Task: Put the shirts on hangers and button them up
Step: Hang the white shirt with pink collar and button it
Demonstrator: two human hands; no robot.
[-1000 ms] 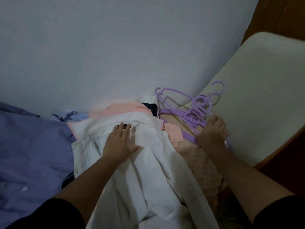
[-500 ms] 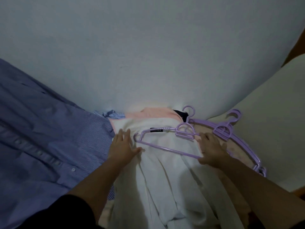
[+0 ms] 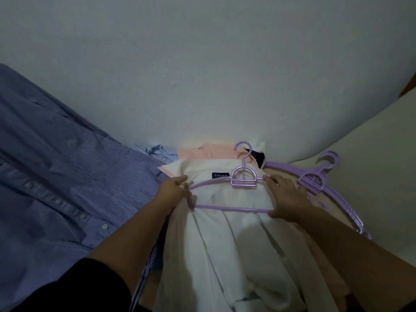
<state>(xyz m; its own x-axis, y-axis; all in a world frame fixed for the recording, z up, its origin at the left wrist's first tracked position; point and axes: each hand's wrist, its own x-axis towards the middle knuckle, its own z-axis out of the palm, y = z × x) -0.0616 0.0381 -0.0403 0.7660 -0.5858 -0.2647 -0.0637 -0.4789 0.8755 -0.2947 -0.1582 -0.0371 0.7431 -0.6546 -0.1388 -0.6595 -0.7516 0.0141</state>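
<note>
Your left hand [image 3: 173, 192]: grips white shirt [image 3: 225, 233] at purple hanger [image 3: 227, 194]'s left end.
Your right hand [image 3: 286, 199]: grasps hanger's right end.
Hanger: atop shirt collar.
Spare hangers [image 3: 319, 181]: right.
Blue striped shirt [image 3: 56, 176]: left.

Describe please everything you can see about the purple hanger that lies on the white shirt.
The purple hanger looks like thin, smooth plastic. It has an open hook at the top, a half-round frame with small bars under it, two sloping shoulders and a straight lower bar. It lies flat on the white shirt, its hook pointing to the wall, just beside the collar label. The left hand grips its left end together with the cloth; the right hand holds its right end.
</note>
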